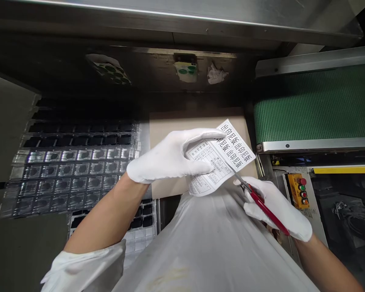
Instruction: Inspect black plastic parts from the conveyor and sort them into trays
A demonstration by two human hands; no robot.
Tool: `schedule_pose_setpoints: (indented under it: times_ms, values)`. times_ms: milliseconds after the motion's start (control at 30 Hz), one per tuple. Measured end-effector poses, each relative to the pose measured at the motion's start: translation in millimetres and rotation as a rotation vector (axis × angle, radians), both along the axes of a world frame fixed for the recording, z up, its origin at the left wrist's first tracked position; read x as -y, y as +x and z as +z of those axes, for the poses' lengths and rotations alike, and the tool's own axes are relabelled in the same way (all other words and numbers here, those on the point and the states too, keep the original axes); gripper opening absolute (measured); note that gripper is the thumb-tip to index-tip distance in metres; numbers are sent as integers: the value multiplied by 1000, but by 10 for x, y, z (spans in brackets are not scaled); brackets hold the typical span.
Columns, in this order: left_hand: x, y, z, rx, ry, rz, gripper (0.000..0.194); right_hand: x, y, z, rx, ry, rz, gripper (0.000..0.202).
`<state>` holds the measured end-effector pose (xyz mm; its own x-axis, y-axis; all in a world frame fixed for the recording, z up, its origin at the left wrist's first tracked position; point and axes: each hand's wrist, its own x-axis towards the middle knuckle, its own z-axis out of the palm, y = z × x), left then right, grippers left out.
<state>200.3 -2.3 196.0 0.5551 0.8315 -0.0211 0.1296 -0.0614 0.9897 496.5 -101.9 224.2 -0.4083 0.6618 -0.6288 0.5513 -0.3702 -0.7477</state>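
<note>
My left hand [178,156], in a white glove, grips a printed paper label sheet [214,180] between thumb and fingers. Bold black characters cover its upper right part, and a smaller form with numbers fills the lower left. My right hand [273,202], also gloved, is closed around red-handled scissors [269,213]. Their metal blades reach up to the sheet's right side, along the border between the bold print and the form. Whether the blades are parted cannot be made out. Beneath the sheet lies a flat brown cardboard [167,121].
Clear plastic trays [68,170] with square pockets, some holding black pieces, stand at left. A green conveyor belt [316,103] runs at right, above a yellow button box [299,190]. At the back are crumpled tissue [216,75], sheets with green dots [185,71] and a metal ledge [170,18].
</note>
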Motion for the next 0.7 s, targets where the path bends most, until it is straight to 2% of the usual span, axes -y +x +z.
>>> schedule_pose_setpoints:
  times_ms: [300, 700]
  values:
    - [-18, 6, 38, 2, 10, -37, 69, 82, -3, -62, 31, 18, -61, 25]
    - [-89, 27, 110, 13, 57, -144, 68, 61, -4, -6, 79, 86, -45, 35]
